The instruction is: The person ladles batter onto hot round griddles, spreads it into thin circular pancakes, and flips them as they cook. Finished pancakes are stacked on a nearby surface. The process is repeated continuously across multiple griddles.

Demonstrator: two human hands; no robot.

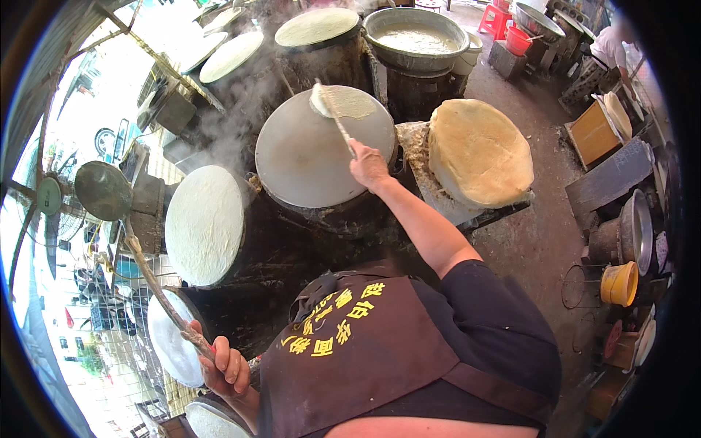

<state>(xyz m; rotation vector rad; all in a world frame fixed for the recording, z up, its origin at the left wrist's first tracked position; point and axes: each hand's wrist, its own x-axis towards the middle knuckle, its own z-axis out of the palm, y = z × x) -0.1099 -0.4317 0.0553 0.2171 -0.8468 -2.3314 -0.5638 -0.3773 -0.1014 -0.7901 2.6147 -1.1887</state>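
Left hand (226, 369) grips a long-handled metal ladle (104, 191) at seven o'clock; right hand (370, 166), at twelve, closes around a wooden-handled spreader (337, 124).
Light, level strokes should draw the pale batter (358, 102) evenly from one o'clock on the round grey griddle (307, 157) toward its bare seven-o'clock side; pressing hard could tear it. Beyond, a white round (206, 225) covers a drum at nine, tan flatbread (478, 153) lies at two, steam (223, 135) drifts at ten, and a basin (416, 40) of cloudy liquid stands at one.

Brown apron (365, 372), yellow lettering (343, 333), black short sleeve (489, 303)
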